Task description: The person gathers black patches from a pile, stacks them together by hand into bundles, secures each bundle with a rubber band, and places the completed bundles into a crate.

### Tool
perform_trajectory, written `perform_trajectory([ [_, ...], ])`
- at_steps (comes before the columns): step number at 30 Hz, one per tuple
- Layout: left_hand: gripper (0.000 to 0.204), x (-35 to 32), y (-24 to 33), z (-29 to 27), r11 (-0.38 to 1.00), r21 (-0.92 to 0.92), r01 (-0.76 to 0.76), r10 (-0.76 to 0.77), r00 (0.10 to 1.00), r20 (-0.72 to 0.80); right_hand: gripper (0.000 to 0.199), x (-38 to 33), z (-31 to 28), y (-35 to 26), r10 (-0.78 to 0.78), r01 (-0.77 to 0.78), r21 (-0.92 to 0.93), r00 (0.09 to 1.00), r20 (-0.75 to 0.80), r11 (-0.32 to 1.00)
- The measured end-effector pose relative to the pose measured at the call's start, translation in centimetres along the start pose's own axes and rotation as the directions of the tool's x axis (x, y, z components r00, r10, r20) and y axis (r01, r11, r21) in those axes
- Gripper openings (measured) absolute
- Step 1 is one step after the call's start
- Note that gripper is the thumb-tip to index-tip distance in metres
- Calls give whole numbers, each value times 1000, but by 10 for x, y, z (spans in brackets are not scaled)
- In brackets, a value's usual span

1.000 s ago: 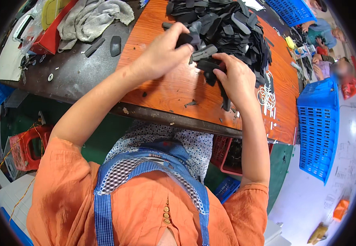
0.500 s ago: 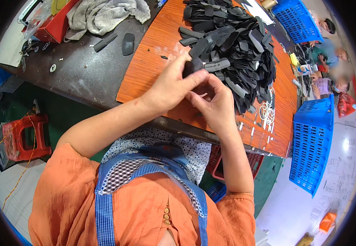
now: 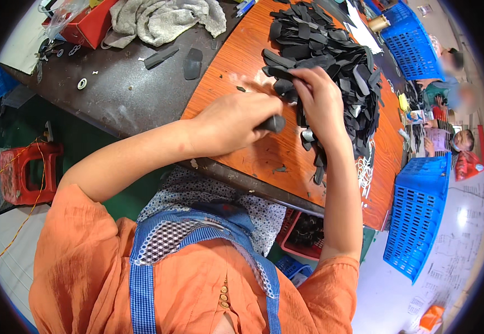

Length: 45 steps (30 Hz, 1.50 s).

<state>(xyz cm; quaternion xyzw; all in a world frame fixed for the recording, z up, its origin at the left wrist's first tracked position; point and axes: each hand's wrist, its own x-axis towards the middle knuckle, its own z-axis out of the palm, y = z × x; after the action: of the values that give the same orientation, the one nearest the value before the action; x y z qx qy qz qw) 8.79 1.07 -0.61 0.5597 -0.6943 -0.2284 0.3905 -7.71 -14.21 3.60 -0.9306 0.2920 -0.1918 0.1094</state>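
My left hand [image 3: 236,123] is closed in a fist over the wooden board [image 3: 233,69]. Out of its thumb side sticks the rounded end of a black rubber-like piece [image 3: 276,123]; the rest is hidden in the fist. My right hand [image 3: 321,100] reaches to the near left edge of a heap of flat black pieces [image 3: 308,36]. Its thumb and fingers pinch together at one long black piece [image 3: 278,72] there. Small dark scraps [image 3: 281,168] lie on the board just in front of the left hand.
Left of the board, the dark table holds two black pieces [image 3: 192,64], a white ring [image 3: 82,83], a grey cloth [image 3: 166,22] and a red box [image 3: 89,25]. White loops [image 3: 364,172] lie near the right edge. Blue baskets [image 3: 417,211] stand at right, with people beyond. A red stool [image 3: 30,172] is at left.
My hands were together over the board's front and have parted. The right went up to the heap; the left lowered slightly, its fist round the black piece. The whole view shifted a little.
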Motion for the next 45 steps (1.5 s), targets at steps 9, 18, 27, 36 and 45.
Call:
perform_trajectory([
  [9, 35, -5, -18, 2, 978, 122, -171, 179, 982, -59, 33, 35, 28, 12, 281, -288, 82, 956, 86, 954],
  [18, 27, -2, -16, -9, 942, 190, -277, 303, 945, -125, 16, -10, 17, -13, 396, -426, 422, 904, 163, 800],
  [27, 33, 20, -25, -30, 959, 279, -36, 89, 980, -178, 17, -12, 14, -45, 271, -347, 679, 937, 220, 647],
  [36, 41, -24, 3, -42, 901, 391, 188, -260, 955, 140, 18, -18, 18, -12, 124, -104, 194, 988, -93, 976],
  [45, 36, -30, 0, -28, 993, 115, -3, -19, 982, 186, 19, -23, 6, -21, 78, -77, -24, 995, 58, 997],
])
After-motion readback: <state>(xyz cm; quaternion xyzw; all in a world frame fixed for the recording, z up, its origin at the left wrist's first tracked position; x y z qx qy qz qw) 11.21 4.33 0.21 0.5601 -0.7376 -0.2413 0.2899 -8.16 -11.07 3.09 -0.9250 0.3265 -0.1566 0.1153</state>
